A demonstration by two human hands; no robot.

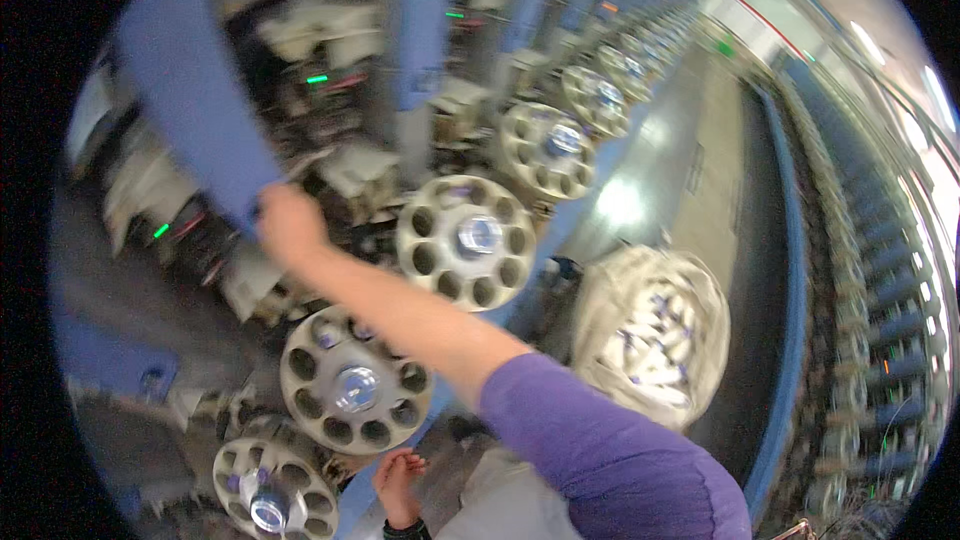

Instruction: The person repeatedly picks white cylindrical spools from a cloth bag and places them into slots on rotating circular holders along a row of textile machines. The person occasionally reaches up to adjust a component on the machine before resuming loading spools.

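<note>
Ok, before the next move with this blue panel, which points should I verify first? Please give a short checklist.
1. Grip on the blue panel: ok, the right hand is closed on its lower end.
2. Left hand free: ok, it hangs low by the body and nothing shows in it.
3. Right forearm clear of the round holed disc: cannot tell, the arm passes close beside it in the picture.
4. Sack of bobbins out of the way: ok, it stands in the aisle to the right.
5. Panel's upper end fastened or loose: cannot tell, too blurred.
</note>
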